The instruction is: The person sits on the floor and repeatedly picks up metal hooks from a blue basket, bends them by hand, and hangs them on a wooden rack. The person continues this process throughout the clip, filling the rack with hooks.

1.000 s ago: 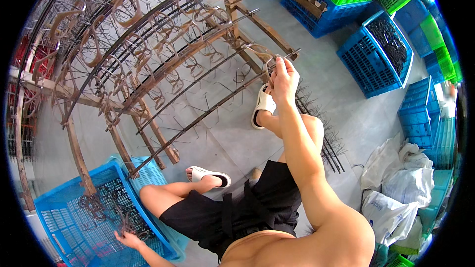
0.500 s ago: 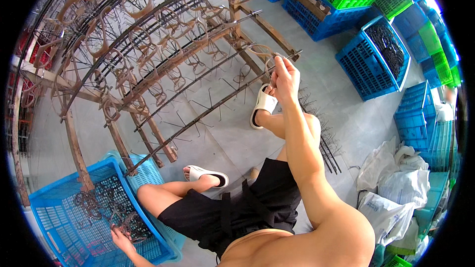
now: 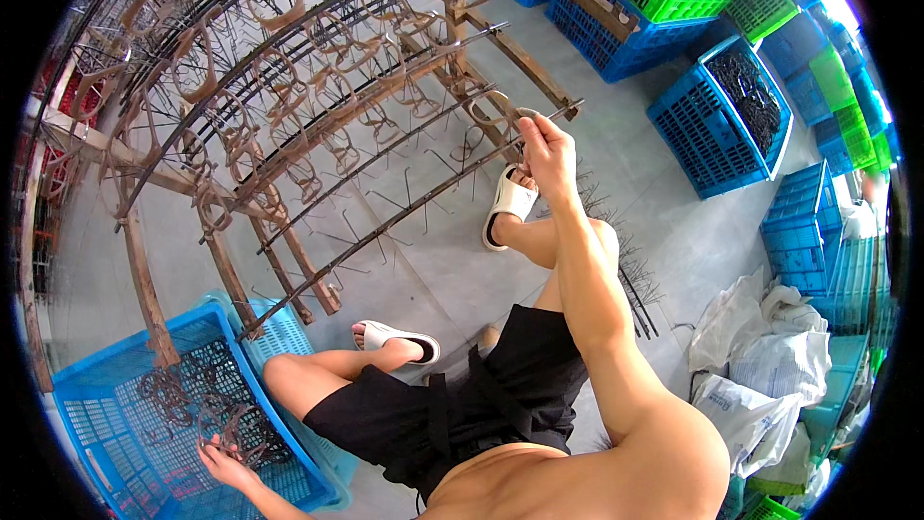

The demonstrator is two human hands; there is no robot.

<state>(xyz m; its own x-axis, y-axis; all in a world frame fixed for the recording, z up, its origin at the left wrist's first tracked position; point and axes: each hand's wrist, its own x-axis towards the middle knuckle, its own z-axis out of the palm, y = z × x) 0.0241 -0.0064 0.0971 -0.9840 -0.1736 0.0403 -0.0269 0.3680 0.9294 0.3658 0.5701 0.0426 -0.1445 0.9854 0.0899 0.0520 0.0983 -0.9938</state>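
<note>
The right hand (image 3: 547,159) is closed to a narrow pinch, thumb against fingers, on a brown loop (image 3: 507,106) at the right end of the rack (image 3: 141,270). The loop is thin, curved and open in the middle. Below the rack's left end, in a crate (image 3: 106,414), the left hand (image 3: 231,467) has its fingers half curled at dark brown, tangled pieces (image 3: 241,431); whether it grips any, I cannot tell.
</note>
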